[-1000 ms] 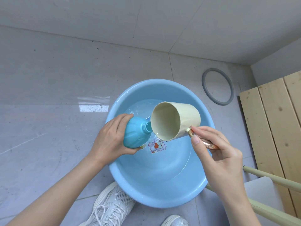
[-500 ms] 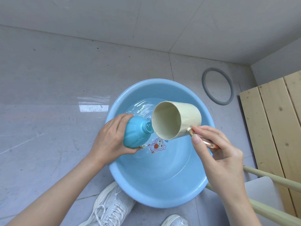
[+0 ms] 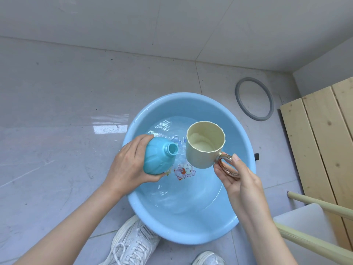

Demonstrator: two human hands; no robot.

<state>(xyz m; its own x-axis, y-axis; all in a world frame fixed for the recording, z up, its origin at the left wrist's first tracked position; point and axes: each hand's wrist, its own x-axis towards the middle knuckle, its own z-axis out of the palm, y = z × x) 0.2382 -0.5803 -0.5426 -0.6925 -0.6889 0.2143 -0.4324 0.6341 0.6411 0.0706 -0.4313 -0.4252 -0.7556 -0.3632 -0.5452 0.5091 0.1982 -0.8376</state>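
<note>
Down low, white shoes (image 3: 133, 243) on the grey floor (image 3: 57, 150). Then left hand (image 3: 128, 165) wrapped round a blue bottle (image 3: 158, 157), right hand (image 3: 238, 180) pinching the handle (image 3: 222, 164) of a yellow cup (image 3: 205, 144), both over the blue tub (image 3: 191, 232) of water (image 3: 181, 199). Farther off, a grey ring (image 3: 254, 99).

Glossy plastic basin (image 3: 242, 222), matt cream mug (image 3: 200, 155), metallic handle (image 3: 227, 167).

A: Bottle?
B: Light-blue plastic bottle (image 3: 159, 159), uncapped, tilted, with its open neck pointing up toward the mug and just beside it. Held in the left hand (image 3: 128, 165).
A: Mug?
B: Cream mug (image 3: 202, 157), roughly upright, something whitish at the bottom. The right hand (image 3: 238, 180) holds its shiny ring handle (image 3: 226, 166). Both are above the blue basin (image 3: 191, 232).
</note>
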